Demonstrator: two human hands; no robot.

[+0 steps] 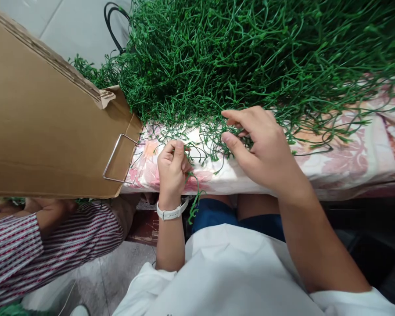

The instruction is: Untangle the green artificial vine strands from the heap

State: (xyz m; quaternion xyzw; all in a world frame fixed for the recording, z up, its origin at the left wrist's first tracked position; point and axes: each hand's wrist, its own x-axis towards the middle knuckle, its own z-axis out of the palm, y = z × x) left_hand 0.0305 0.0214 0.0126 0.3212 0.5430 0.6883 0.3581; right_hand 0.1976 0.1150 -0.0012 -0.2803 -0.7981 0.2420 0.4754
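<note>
My left hand [173, 169], with a white band at the wrist, is closed round thin green plastic stems [195, 204] that hang below the fist over the table's front edge. To its right, my right hand [258, 147] reaches over loose green sprigs with thumb and fingers apart, holding nothing that shows. Under both hands lie scattered sprigs [202, 140] on a floral cloth [345, 162]. Behind them rises a large tangled heap of green plastic stems [217, 57].
A cardboard box [52, 118] stands at the left, and a bent metal wire frame [112, 156] sticks out by its corner. Another person's striped sleeve [85, 232] and hand are below the box. A black cable loop [108, 26] lies at the upper left.
</note>
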